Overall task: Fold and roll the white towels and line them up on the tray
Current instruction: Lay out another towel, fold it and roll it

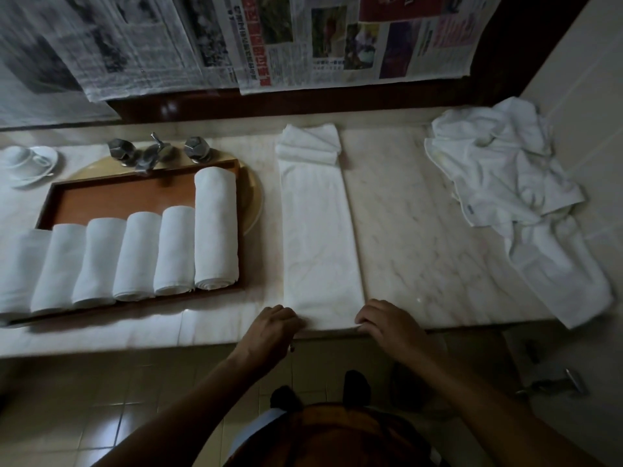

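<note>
At the worktop (pixel 421 230) edge, left hand (pixel 274 326) and right hand (pixel 387 323) seemingly pinch the folded towel (pixel 320 237); roll tightly, evenly.

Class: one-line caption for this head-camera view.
Left hand and right hand pinch the near end of a folded white towel beside a wooden tray of six rolled towels.

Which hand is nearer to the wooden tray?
Left. The left hand grips the folded towel just right of the tray; the right hand grips its farther corner.
</note>
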A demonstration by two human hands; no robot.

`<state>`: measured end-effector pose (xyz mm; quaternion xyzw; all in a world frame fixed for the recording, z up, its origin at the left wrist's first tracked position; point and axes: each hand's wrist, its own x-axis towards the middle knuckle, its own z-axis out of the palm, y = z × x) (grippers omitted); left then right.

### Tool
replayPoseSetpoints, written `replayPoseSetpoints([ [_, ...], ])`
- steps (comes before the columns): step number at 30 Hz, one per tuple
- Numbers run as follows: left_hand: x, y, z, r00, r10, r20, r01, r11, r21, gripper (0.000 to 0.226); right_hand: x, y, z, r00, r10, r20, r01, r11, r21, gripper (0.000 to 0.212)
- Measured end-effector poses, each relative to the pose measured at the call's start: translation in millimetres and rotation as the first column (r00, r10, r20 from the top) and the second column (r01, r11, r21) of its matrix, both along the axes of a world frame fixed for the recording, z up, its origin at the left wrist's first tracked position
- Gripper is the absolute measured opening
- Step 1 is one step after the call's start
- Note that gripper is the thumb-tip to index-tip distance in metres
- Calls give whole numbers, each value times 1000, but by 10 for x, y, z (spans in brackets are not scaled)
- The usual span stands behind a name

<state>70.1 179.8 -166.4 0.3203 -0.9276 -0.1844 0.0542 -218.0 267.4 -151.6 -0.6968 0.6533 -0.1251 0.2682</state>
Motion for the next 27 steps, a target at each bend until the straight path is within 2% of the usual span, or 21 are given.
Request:
replayPoseSetpoints([
  [3,-44,-59,106,998,64,17,-65,995,72,27,-29,-59,51,985,-143,99,131,984,120,4],
  [6,-105,-110,226,954,296,-40,-274,922,274,9,-72,-143,125,891,-406,203,340,893,296,25],
  [9,-148,-188,267,874,485,-16,-420,773,475,16,-87,-234,167,847,-504,167,420,828,371,46],
  [14,-115,-257,327,798,602,27,-479,606,636,16,-46,-368,170,840,-543,22,492,777,392,55],
  [16,-129,-239,322,787,616,28,-492,601,630,16,-31,-390,182,840,-543,19,492,775,396,51],
  [20,-226,-153,299,783,622,17,-531,654,540,12,21,-425,190,843,-537,5,494,779,387,42],
  [22,-256,-163,287,767,639,53,-567,638,521,9,64,-444,214,851,-525,-15,494,790,363,41],
  [24,-274,-203,305,767,635,86,-578,627,523,7,128,-459,257,872,-487,-47,477,825,304,39],
  [27,-309,-209,340,821,562,102,-546,718,432,9,260,-433,248,931,-357,-69,364,917,164,32],
])
